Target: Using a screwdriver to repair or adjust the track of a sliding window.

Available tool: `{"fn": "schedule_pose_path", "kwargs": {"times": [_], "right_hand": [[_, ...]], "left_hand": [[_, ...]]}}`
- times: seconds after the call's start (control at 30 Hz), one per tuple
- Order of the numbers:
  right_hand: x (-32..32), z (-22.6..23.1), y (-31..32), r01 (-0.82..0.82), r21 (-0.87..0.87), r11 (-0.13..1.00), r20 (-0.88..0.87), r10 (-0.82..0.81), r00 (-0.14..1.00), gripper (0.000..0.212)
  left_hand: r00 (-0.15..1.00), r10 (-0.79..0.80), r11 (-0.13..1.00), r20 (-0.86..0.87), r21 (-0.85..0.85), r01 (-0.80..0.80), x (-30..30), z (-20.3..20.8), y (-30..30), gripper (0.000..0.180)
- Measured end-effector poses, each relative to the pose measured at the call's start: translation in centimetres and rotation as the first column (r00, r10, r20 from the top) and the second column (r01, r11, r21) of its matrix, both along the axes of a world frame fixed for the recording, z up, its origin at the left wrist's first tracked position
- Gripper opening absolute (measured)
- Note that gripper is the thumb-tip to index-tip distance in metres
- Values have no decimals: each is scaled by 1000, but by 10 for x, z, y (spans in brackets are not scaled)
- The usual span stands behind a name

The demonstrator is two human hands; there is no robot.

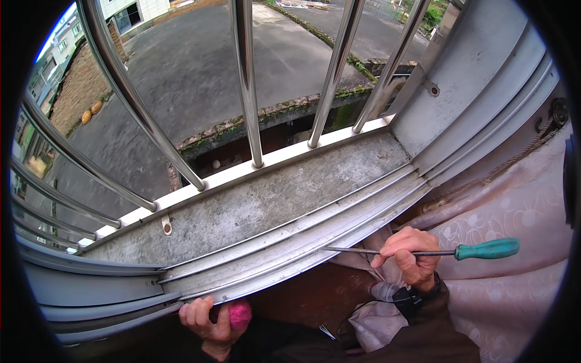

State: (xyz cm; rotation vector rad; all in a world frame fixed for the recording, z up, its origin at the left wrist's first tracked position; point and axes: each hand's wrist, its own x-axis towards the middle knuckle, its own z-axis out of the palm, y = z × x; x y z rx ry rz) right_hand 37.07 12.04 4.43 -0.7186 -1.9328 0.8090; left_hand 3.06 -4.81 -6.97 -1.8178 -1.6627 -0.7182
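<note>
My right hand (411, 257) is closed around the metal shaft of a screwdriver. The screwdriver's teal handle (487, 248) sticks out to the right, past my wrist. Its tip points left and meets the rail of the white window track (290, 247); whether it presses there I cannot tell. At the track's near edge, toward the left, my left hand (204, 320) is closed on a fuzzy pink cloth (240, 314). Only part of that cloth shows beside the thumb, and its full shape is hidden. The fingers of this hand rest against the track's front edge.
Shiny metal bars (246, 85) stand beyond the grey concrete sill (272, 202). Grey sliding window frames (97, 287) lie at the left. A pale pink curtain (502, 290) hangs at the right. Near my right wrist is a clear plastic bottle (383, 291).
</note>
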Motion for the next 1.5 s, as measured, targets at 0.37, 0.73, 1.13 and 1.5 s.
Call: {"fn": "schedule_pose_path", "kwargs": {"times": [0.37, 0.73, 1.13, 1.5], "right_hand": [[21, -13, 40, 497, -220, 840, -116, -528, 841, 35], [57, -13, 71, 641, -193, 743, -169, -668, 724, 39], [77, -28, 85, 789, 205, 579, -15, -804, 594, 29], [72, -20, 78, 590, 533, 606, 191, -766, 614, 6]], "left_hand": [[999, -44, 999, 21, 27, 44, 0, -1, 2, 29], [1000, 4, 1000, 19, 9, -4, 4, 1, 3, 25], [1000, -21, 1000, 3, 9, 21, 3, 1, 3, 30], [1000, -22, 1000, 15, 12, 22, 0, 0, 2, 32]]}}
